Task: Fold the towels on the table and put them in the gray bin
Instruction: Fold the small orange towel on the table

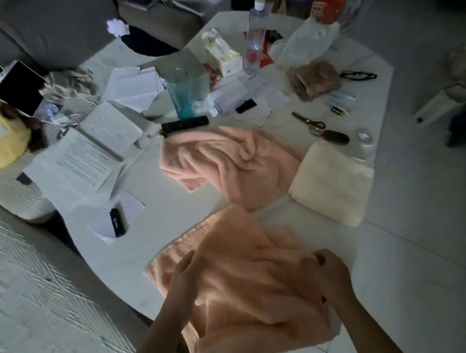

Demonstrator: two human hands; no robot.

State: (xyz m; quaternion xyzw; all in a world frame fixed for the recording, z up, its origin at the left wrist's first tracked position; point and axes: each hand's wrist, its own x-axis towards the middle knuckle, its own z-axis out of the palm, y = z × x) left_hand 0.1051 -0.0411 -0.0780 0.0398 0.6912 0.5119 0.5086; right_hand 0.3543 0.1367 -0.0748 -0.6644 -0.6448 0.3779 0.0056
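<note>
Peach towel between both hands' grip

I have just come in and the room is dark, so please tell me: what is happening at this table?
A person is working on a peach towel at the near table edge: the left hand and the right hand both grip it. A second pink towel lies crumpled behind it, and a cream towel already lies folded.

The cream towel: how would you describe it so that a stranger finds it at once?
Start at the white table and go to its right edge. The cream towel lies there, beside the crumpled pink towel. It alone is pale cream and already folded into a neat block.
</note>
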